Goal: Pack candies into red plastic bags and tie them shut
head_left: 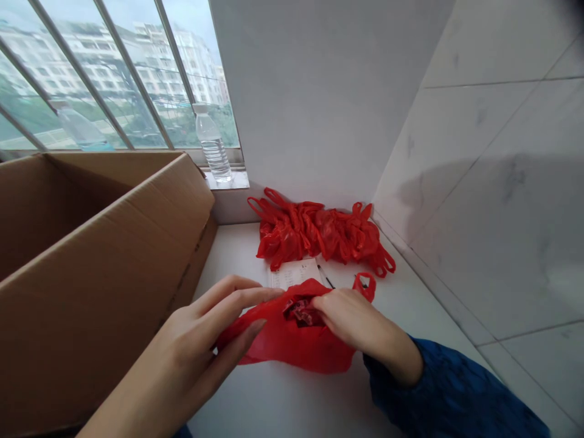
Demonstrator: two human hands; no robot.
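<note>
A red plastic bag [292,350] lies on the white tabletop with its mouth open toward me. My left hand [201,334] grips its left side, the edge pinched between thumb and fingers. My right hand [349,316] reaches into the mouth from the right. Its fingertips are partly hidden and close on a dark red, crinkled, patterned packet [302,311]; what that packet contains cannot be seen. One loop handle [367,285] of the bag sticks up behind my right hand.
Several bunched red plastic bags [319,234] lie against the back wall. A written sheet [296,272] and a dark pen [326,278] lie before them. At left stands a large open cardboard box [114,255]. A water bottle [212,146] stands on the sill; a tiled wall [493,213] borders the right.
</note>
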